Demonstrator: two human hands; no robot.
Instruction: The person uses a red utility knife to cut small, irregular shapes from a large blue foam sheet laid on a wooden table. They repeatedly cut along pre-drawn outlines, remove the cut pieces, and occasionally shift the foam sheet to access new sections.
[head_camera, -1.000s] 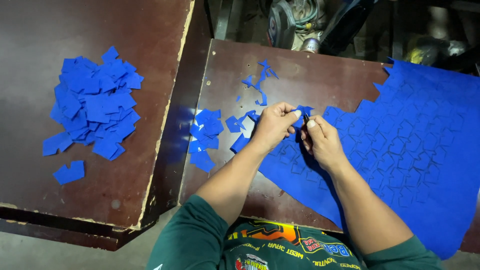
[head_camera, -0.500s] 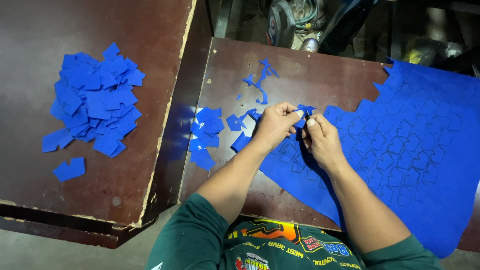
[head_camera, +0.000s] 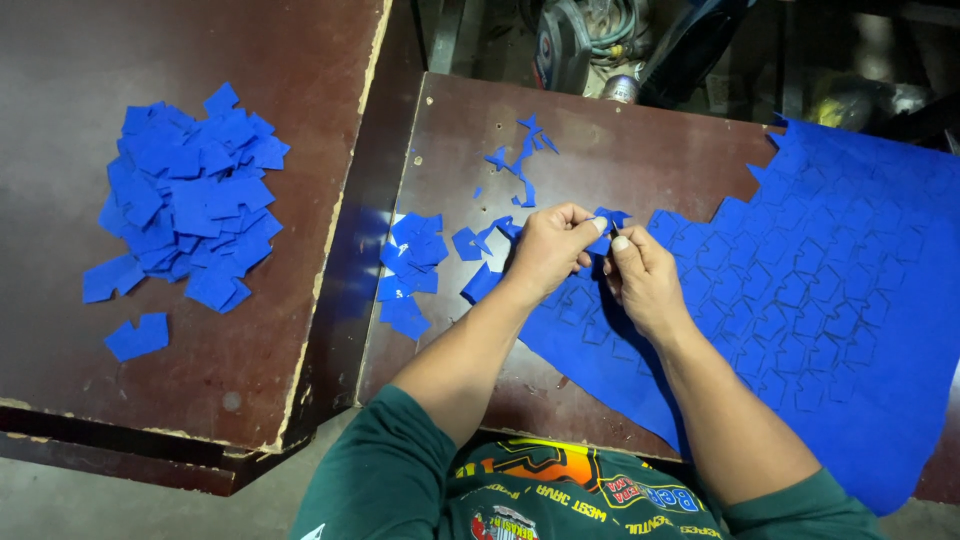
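Observation:
A big blue sheet (head_camera: 830, 290), die-cut into many small shapes, lies over the right part of a dark brown table (head_camera: 620, 150). My left hand (head_camera: 545, 250) and my right hand (head_camera: 640, 275) meet at the sheet's upper left edge. Both pinch a small blue cut piece (head_camera: 605, 222) there, thumbs and forefingers closed on it. Several loose blue pieces (head_camera: 415, 265) lie just left of my left hand. Thin blue scrap strips (head_camera: 520, 160) lie farther back on the table.
A second brown table (head_camera: 180, 330) stands to the left across a narrow gap, carrying a large heap of blue pieces (head_camera: 190, 200). Machine parts and a hose (head_camera: 590, 40) sit in the dark behind the table. My green shirt fills the bottom edge.
Both hands stay at the same spot on the sheet's edge; the fingers have shifted only slightly on the small piece.

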